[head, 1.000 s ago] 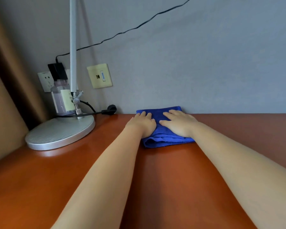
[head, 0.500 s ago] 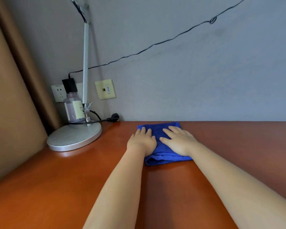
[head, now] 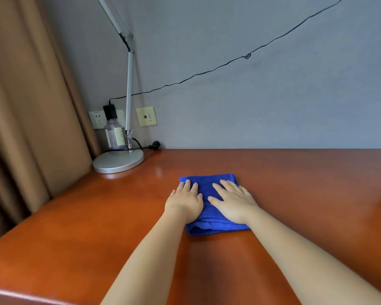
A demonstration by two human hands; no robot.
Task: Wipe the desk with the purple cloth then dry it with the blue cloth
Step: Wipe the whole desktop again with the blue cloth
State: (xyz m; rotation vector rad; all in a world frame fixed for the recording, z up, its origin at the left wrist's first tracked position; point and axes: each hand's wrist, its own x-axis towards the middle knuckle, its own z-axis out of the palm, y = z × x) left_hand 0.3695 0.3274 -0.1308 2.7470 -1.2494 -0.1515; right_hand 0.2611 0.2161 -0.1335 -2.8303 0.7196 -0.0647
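Pressing 1 blue cloth [head: 209, 189]: 2 flat hands, left hand [head: 185, 202], right hand [head: 233, 203].

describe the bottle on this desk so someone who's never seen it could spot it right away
Start at the far left corner of the desk, beside the brown curtain. The lamp has a round silver base there; the bottle stands just behind it, the only clear thing, with a pale label.
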